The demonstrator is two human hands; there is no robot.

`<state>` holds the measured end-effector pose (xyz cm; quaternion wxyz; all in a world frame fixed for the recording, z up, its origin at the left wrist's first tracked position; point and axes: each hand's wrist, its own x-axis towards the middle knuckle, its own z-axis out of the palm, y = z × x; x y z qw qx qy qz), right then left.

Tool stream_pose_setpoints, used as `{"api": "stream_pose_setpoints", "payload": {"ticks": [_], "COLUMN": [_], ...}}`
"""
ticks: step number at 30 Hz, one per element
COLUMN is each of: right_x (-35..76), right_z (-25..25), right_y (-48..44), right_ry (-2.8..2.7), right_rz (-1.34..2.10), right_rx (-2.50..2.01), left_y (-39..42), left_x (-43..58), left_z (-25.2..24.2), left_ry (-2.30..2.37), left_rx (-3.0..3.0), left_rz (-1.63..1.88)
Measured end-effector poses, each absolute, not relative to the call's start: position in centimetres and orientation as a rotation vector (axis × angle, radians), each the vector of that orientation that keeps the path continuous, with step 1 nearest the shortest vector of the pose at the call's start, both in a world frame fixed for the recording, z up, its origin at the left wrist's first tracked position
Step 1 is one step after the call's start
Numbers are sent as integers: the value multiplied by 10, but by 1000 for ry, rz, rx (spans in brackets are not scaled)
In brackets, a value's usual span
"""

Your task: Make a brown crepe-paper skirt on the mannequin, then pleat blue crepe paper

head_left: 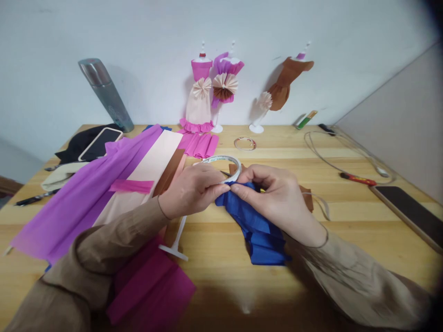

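Note:
A strip of gathered blue crepe paper (258,230) hangs down over the table from between my hands. Its top edge is pinched by thumb and fingers of my right hand (277,196). At that same edge, just to the left, my left hand (194,186) is closed with its thumb tip on the blue paper. Right behind the fingertips is a white roll of tape (238,170); whether a hand grips it cannot be seen. Below my left hand a white stand (175,250) shows its round base and thin stem, tilted, the upper part hidden.
Purple crepe paper (83,193) and magenta crepe paper (152,286) lie at left with cream and brown sheets. Small dressed mannequins (199,106) stand along the wall, near a bottle (105,92). At right are a phone (410,212), a cable (313,143) and a red-handled tool (358,179).

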<state>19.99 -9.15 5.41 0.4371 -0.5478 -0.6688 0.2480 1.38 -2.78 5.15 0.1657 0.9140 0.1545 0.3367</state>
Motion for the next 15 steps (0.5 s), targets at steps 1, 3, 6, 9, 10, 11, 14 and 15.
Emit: {"api": "stream_pose_setpoints", "payload": {"ticks": [1, 3, 6, 9, 10, 11, 14, 15], "right_x": [200, 199, 198, 199, 200, 201, 205, 206], "right_z": [54, 56, 58, 58, 58, 57, 53, 52], "right_y": [-92, -93, -93, -89, -87, -85, -80, -80], "right_ry": [-1667, -1673, -1658, -1656, -1668, -1688, -1739, -1746], "right_rz": [601, 576, 576, 672, 697, 708, 697, 697], "right_rx": [-1369, -1390, -1435, -1480, -1489, -1498, -1527, -1533], "left_y": [-28, -29, -28, -25, -23, -22, -19, -19], "left_x": [14, 13, 14, 16, 17, 17, 17, 17], "left_z": [52, 53, 51, 46, 43, 41, 40, 41], "left_ry": [436, 429, 394, 297, 273, 265, 330, 374], "left_rx": [2603, 2594, 2593, 2663, 2690, 2703, 2604, 2521], "left_rz": [949, 926, 898, 859, 835, 803, 681, 643]}}
